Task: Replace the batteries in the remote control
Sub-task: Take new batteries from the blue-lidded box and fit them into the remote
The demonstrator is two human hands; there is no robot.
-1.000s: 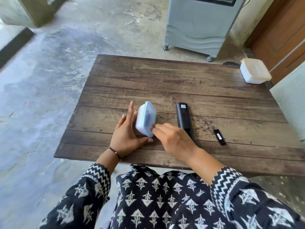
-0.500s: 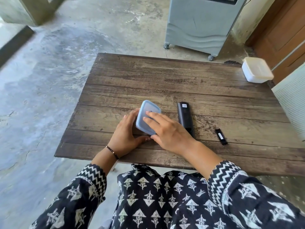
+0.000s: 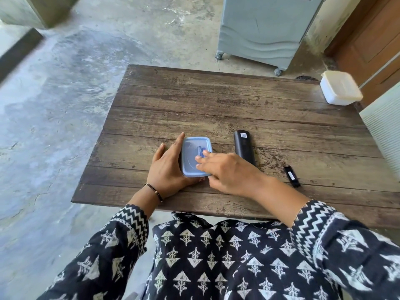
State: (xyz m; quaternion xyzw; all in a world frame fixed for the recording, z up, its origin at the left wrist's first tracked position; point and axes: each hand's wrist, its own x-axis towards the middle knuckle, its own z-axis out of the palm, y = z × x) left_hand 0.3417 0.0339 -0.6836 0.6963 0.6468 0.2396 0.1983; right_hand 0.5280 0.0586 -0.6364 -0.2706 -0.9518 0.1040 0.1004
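A small box with a translucent blue lid (image 3: 191,155) lies flat on the wooden table (image 3: 227,100); something dark blue shows through the lid. My left hand (image 3: 167,169) cups the box's left side and near edge. My right hand (image 3: 229,172) rests its fingertips on top of the lid, fingers spread. The black remote control (image 3: 243,146) lies back side up just right of the box, its near end behind my right hand. Its black battery cover (image 3: 291,176) lies apart on the table, further right.
A white lidded container (image 3: 341,87) sits at the table's far right corner. A grey wheeled appliance (image 3: 264,29) stands on the concrete floor beyond the table. A wooden door (image 3: 372,35) and a white ribbed panel (image 3: 385,131) are at the right.
The blue lid was held tilted on edge; it has come down flat onto the box. My right hand moved from the lid's edge onto its top. The left hand stayed beside the box.
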